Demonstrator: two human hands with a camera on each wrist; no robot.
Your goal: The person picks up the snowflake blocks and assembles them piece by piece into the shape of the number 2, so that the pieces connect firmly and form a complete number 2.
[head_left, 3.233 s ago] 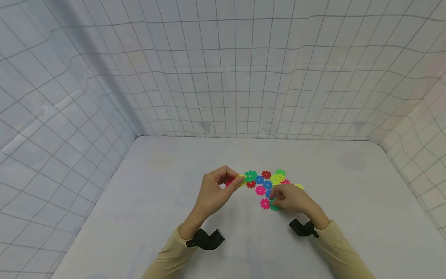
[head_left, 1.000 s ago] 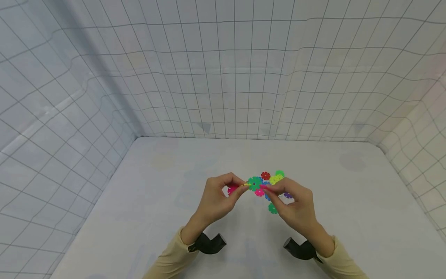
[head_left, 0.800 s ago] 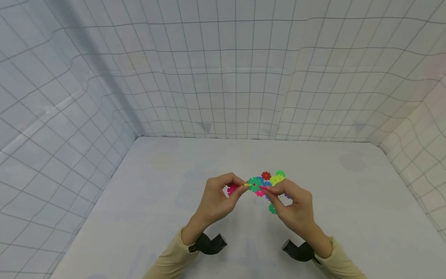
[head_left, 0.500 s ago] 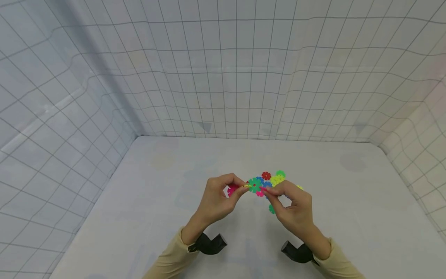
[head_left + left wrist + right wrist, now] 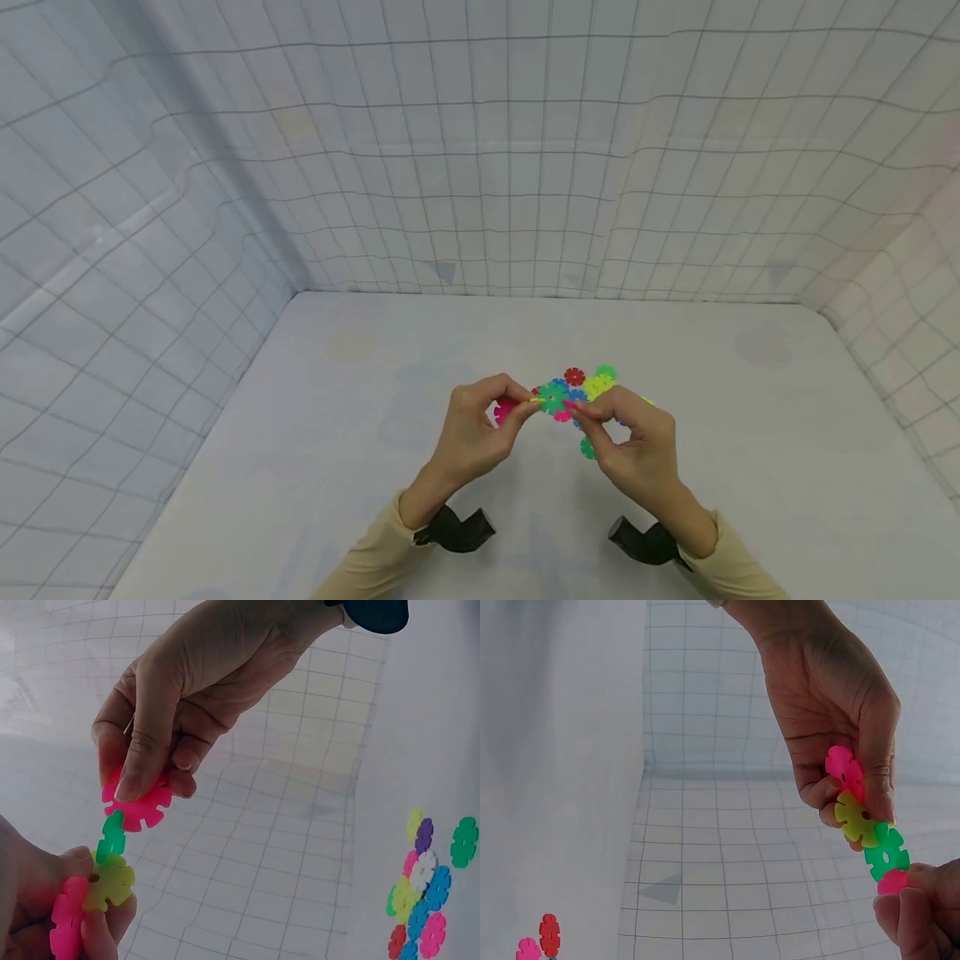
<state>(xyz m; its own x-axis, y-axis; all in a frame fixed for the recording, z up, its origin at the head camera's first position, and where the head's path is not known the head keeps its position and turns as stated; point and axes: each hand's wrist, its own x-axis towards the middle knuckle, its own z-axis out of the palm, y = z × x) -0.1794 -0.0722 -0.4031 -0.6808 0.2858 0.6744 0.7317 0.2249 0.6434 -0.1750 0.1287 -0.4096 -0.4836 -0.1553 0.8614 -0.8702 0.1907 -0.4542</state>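
My left hand (image 5: 480,429) pinches a yellow interlocking disc (image 5: 856,821), notched round its rim. Joined to it on one side is a pink disc (image 5: 845,771), and on the other a green disc (image 5: 552,397). Thumb and fingers of my right hand (image 5: 637,442) pinch another pink disc (image 5: 139,804) by its edge. That disc meets the green one's rim; how deep their slots engage I cannot tell. The chain is held up off the table, spanning both hands.
Loose discs lie on the white table (image 5: 360,450) behind the hands, among them a red disc (image 5: 574,377), yellow discs (image 5: 600,385) and a green disc (image 5: 588,448). The right hand partly covers them in the head view. A gridded white sheet (image 5: 480,167) encloses the table.
Earlier the right hand was down among the loose discs. It has since picked up a pink disc and brought it to the green one. Over the last second both hands have barely moved.
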